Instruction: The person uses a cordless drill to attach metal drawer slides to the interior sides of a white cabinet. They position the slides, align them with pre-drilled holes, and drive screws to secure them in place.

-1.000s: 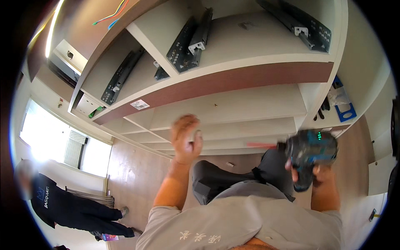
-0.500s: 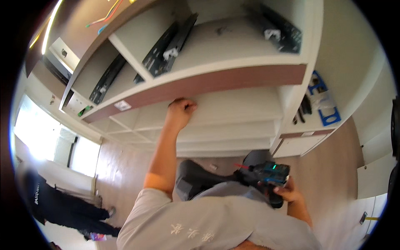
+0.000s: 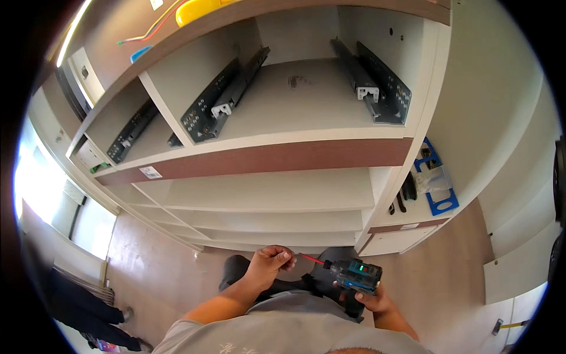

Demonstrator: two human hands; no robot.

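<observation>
My right hand (image 3: 372,299) is wrapped round the grip of a blue and black cordless drill (image 3: 354,275), held low in front of my body. A long red driver bit (image 3: 311,258) sticks out of its chuck toward the left. At the bit's tip is my left hand (image 3: 270,266), thumb and fingers pinched together. What lies in the pinch, if anything, is too small to make out. Ahead stands a white cabinet with a brown front strip (image 3: 283,158). Inside its upper bays are dark metal drawer slides with white end pieces, such as the right slide (image 3: 383,88) and left slide (image 3: 215,100).
A blue plastic tool holder (image 3: 441,202) and black-handled pliers (image 3: 408,187) lie on the low shelf at the right. A yellow object (image 3: 203,10) and coloured wires rest on the cabinet top. Another person's dark trousers (image 3: 85,307) show at far left.
My left hand has come down from the brown strip to the driver bit's tip. The drill has shifted left and lower, and my view has tilted up toward the cabinet bays.
</observation>
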